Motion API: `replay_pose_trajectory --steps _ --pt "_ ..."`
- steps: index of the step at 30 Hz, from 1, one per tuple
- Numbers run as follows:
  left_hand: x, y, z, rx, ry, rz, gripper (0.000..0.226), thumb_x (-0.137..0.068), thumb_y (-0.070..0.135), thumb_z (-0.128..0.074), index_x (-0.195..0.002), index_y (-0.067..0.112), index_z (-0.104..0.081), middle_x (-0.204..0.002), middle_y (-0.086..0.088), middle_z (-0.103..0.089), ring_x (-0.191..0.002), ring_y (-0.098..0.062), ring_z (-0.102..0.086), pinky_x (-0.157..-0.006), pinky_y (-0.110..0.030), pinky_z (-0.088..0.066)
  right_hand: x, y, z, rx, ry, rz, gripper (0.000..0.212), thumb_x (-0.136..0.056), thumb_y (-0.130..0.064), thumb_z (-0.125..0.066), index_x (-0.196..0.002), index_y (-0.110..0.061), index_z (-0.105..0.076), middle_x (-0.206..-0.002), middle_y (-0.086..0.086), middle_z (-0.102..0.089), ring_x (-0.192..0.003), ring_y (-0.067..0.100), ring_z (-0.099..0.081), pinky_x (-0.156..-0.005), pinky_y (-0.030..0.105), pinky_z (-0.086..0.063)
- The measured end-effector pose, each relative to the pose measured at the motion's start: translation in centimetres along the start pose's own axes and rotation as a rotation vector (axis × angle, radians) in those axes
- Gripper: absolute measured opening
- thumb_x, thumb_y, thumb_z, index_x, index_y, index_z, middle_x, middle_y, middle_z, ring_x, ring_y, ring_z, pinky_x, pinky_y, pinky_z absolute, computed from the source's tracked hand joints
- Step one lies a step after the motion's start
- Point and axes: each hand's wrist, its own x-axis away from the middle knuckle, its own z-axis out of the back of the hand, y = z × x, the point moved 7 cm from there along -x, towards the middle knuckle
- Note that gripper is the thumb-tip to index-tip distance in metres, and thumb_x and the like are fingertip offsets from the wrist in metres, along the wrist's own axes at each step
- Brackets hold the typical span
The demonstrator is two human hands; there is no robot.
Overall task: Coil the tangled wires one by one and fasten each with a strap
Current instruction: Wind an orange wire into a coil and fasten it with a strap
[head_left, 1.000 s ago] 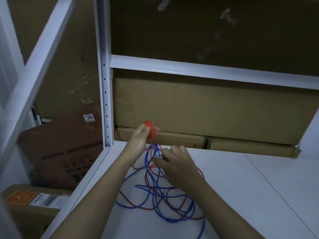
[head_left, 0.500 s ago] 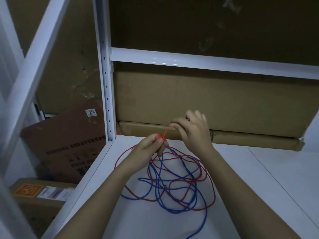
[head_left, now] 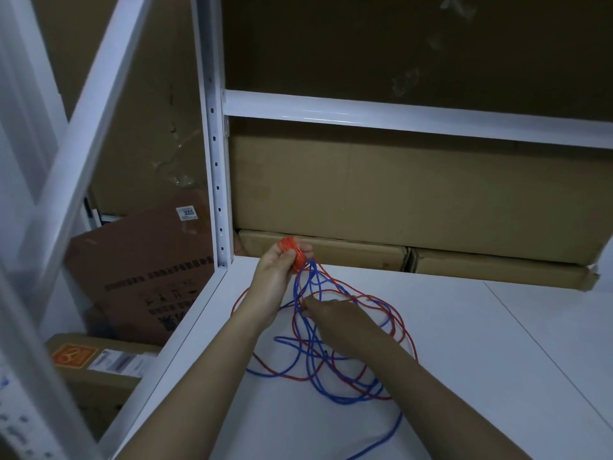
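Note:
A red wire (head_left: 403,330) and a blue wire (head_left: 310,363) lie tangled in loose loops on the white shelf board (head_left: 481,360). My left hand (head_left: 282,267) is raised over the board's back left corner and grips a small tight coil of red wire (head_left: 292,252). Red and blue strands hang down from that coil to the heap. My right hand (head_left: 335,318) is lower, over the heap, and its fingertips pinch strands just below the coil. No strap is visible.
A white perforated upright (head_left: 215,161) and a white crossbeam (head_left: 398,116) frame the shelf. Brown cardboard boxes (head_left: 398,194) stand along the back edge. More boxes (head_left: 142,270) lean on the floor at left, below a slanted white bar (head_left: 93,121).
My right hand came down from beside the coil to the strands over the heap. My left hand lifted the red coil slightly up and back.

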Motion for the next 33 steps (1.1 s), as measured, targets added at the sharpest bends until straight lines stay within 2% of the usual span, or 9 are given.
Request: replay_pose_trajectory --steps 7,9,11,14,16,20,23,27,33 --pt "-0.7 -1.3 -0.7 -0.346 -0.164 0.062 0.029 -0.104 0.027 -0.033 -0.106 0.022 -0.061 -0.111 0.003 -0.065 -0.102 -0.005 -0.06 -0.083 -0.009 -0.045 1.8 -2.2 3.7 0.141 0.229 0.126 0.036 -0.091 -0.007 -0.051 -0.127 -0.011 -0.05 -0.115 0.01 -0.061 -0.101 0.027 -0.058 -0.085 0.038 -0.047" --pt "-0.4 -2.6 -0.1 -0.436 -0.205 0.124 0.036 -0.102 0.031 -0.03 -0.115 0.021 -0.062 -0.12 0.004 -0.064 -0.113 -0.004 -0.056 -0.09 -0.006 -0.04 2.3 -2.5 5.2 0.187 0.35 0.203 0.034 -0.077 -0.002 -0.067 -0.109 -0.01 -0.063 -0.095 0.008 -0.066 -0.081 0.025 -0.062 -0.068 0.033 -0.049" --pt "-0.2 -3.6 1.1 -0.451 -0.204 0.157 0.04 -0.106 0.025 -0.024 -0.131 0.015 -0.053 -0.13 0.003 -0.057 -0.121 -0.006 -0.05 -0.088 -0.004 -0.034 2.8 -2.0 6.5 0.21 0.524 0.258 0.031 -0.057 0.001 -0.08 -0.082 -0.013 -0.068 -0.069 0.001 -0.061 -0.057 0.017 -0.055 -0.053 0.022 -0.036" --pt "1.6 -2.2 -0.3 -0.581 -0.331 0.095 0.036 -0.104 0.04 -0.027 -0.109 0.034 -0.062 -0.107 0.02 -0.062 -0.1 0.01 -0.055 -0.096 -0.012 -0.035 3.9 -1.3 8.5 0.245 0.786 0.348 0.011 -0.073 -0.004 -0.075 -0.079 -0.011 -0.069 -0.064 0.002 -0.052 -0.059 0.017 -0.041 -0.051 0.025 -0.035" --pt "2.7 -1.5 -0.8 -0.581 -0.406 0.048 0.047 -0.095 0.052 -0.024 -0.097 0.035 -0.067 -0.095 0.016 -0.069 -0.098 0.0 -0.06 -0.099 -0.022 -0.039 4.2 -0.1 9.6 0.124 0.87 0.331 0.008 -0.088 -0.014 -0.064 -0.084 -0.009 -0.07 -0.069 0.002 -0.055 -0.064 0.017 -0.042 -0.058 0.025 -0.037" --pt "2.9 -0.9 -1.3 -0.472 -0.397 0.001 0.041 -0.095 0.044 -0.031 -0.083 0.03 -0.068 -0.081 -0.01 -0.064 -0.078 -0.012 -0.058 -0.085 -0.03 -0.046 3.9 2.2 10.8 -0.427 0.835 0.119 0.013 -0.089 -0.022 -0.06 -0.083 -0.014 -0.067 -0.077 -0.008 -0.062 -0.074 0.007 -0.05 -0.069 0.013 -0.038" --pt "3.6 0.6 -2.1 -0.269 -0.424 -0.061 0.032 -0.097 0.032 -0.041 -0.076 0.027 -0.064 -0.061 0.003 -0.049 -0.062 -0.01 -0.047 -0.067 -0.02 -0.041 3.8 3.1 9.4 -0.762 0.759 -0.026 0.016 -0.09 -0.008 -0.061 -0.082 -0.02 -0.066 -0.08 -0.013 -0.064 -0.077 0.002 -0.059 -0.07 0.013 -0.044" --pt "3.3 0.8 -1.6 -0.009 -0.339 -0.005 0.03 -0.092 0.027 -0.04 -0.087 0.003 -0.058 -0.058 0.004 -0.046 -0.058 -0.009 -0.044 -0.063 -0.019 -0.042 3.8 2.6 6.7 -0.756 0.725 -0.097 0.019 -0.093 -0.007 -0.058 -0.094 -0.021 -0.069 -0.09 -0.013 -0.066 -0.083 0.001 -0.061 -0.074 0.013 -0.047" --pt "2.7 0.1 -0.6 0.114 -0.206 0.096 0.047 -0.103 0.026 -0.03 -0.073 0.005 -0.06 -0.053 0.001 -0.041 -0.051 -0.01 -0.039 -0.064 -0.026 -0.034 4.0 2.2 5.1 -0.699 0.702 -0.13 0.02 -0.095 -0.01 -0.055 -0.106 -0.018 -0.07 -0.08 -0.012 -0.064 -0.073 -0.001 -0.059 -0.069 0.009 -0.045"
